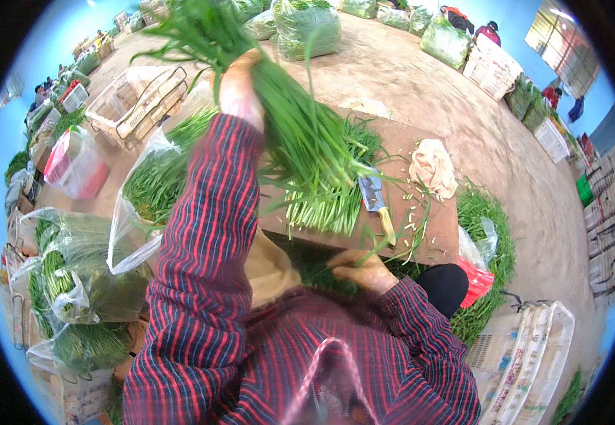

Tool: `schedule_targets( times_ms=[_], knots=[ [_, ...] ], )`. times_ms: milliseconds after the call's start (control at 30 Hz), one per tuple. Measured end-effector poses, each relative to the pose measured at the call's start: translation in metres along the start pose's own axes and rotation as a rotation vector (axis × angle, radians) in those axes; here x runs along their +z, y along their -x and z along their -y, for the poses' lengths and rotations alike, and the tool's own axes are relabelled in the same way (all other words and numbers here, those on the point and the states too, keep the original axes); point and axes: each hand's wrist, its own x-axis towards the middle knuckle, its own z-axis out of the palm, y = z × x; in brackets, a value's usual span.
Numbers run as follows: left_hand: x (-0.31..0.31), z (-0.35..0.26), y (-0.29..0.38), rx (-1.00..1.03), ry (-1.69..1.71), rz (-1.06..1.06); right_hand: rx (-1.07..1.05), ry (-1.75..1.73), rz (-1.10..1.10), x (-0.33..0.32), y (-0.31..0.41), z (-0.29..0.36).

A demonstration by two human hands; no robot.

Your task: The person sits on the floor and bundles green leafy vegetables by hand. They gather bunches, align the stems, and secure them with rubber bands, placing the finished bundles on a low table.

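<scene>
My left hand (241, 79), reaching far forward, grips a large bundle of long green stalks (302, 111) that look like garlic chives. Its leafy tops are blurred at the upper edge, and its pale ends hang over a brown board (440, 234). Under those ends, more cut stalks (326, 210) lie on the board. Beside them rests a cleaver (373, 194) with a yellowish handle. My right hand (366, 270) is low at the board's near edge, fingers bent, with a loose green leaf across it. Whether it grips anything is unclear.
A crumpled cream cloth (432, 167) and short trimmings lie on the board's right. An open plastic bag of greens (153, 180) stands left. Leaf waste (485, 234) is heaped right. Crates (132, 106), bagged greens (307, 32) and other people (488, 34) are farther off.
</scene>
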Motion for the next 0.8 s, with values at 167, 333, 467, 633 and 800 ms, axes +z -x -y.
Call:
schedule_targets(
  times_ms=[167, 333, 467, 633, 800],
  knots=[
    [-0.018, 0.007, 0.023, -0.116, 0.035, 0.071, -0.213, -0.862, -0.137, 0.036, -0.069, 0.073],
    [-0.074, 0.001, 0.024, -0.075, 0.219, -0.04, -0.547, -1.27, -0.118, 0.042, -0.14, 0.082],
    [-0.146, -0.002, 0.015, -0.064, 0.312, 0.036, -0.716, -0.547, -0.135, 0.044, -0.136, 0.039],
    [-0.227, -0.003, 0.0, -0.209, 0.637, 0.451, -0.466, -0.387, -0.172, 0.031, -0.083, 0.046],
    [-0.273, 0.012, 0.006, -0.124, 0.697, 0.395, -0.286, -1.061, 0.32, -0.007, 0.003, 0.05]
  ],
)
